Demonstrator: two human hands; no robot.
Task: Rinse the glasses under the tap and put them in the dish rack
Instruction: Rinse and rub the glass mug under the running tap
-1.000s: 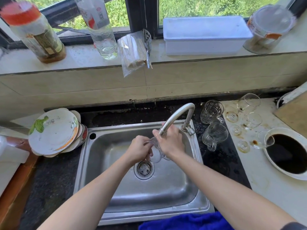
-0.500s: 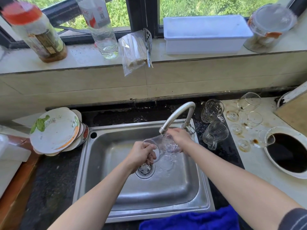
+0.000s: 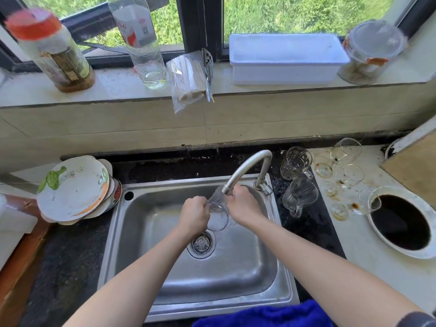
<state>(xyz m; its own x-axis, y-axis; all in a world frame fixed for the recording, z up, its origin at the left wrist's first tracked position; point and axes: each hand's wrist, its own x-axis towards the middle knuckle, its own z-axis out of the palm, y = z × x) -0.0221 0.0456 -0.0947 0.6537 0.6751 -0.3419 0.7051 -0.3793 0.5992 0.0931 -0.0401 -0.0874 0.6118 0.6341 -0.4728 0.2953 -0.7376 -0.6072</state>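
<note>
**Wet glass, two hands, a hard steel basin below**

Both hands meet at the centre of the frame, just under the spout of the tap (image 3: 245, 169); the left hand (image 3: 194, 214) has its fingers curled shut around the near side of a clear glass (image 3: 218, 215), and the right hand (image 3: 244, 206) is closed on its far side; the glass is tipped, its round end facing the viewer, above the drain (image 3: 201, 243) of the sink (image 3: 165, 256).

The risk, as I judge it, is slip; thin smooth glass, wet, could slide out and crack on the steel, or its rim could knock the curved metal spout just above it; too hard a squeeze could break so thin a wall.

To the right of the basin wait two ribbed, cut-pattern mugs (image 3: 298, 180) on the dark speckled surface; further right, stemmed glasses (image 3: 346, 161), some lying over, sit on a pale, stained surface; no dish rack is clearly visible from here.
</note>
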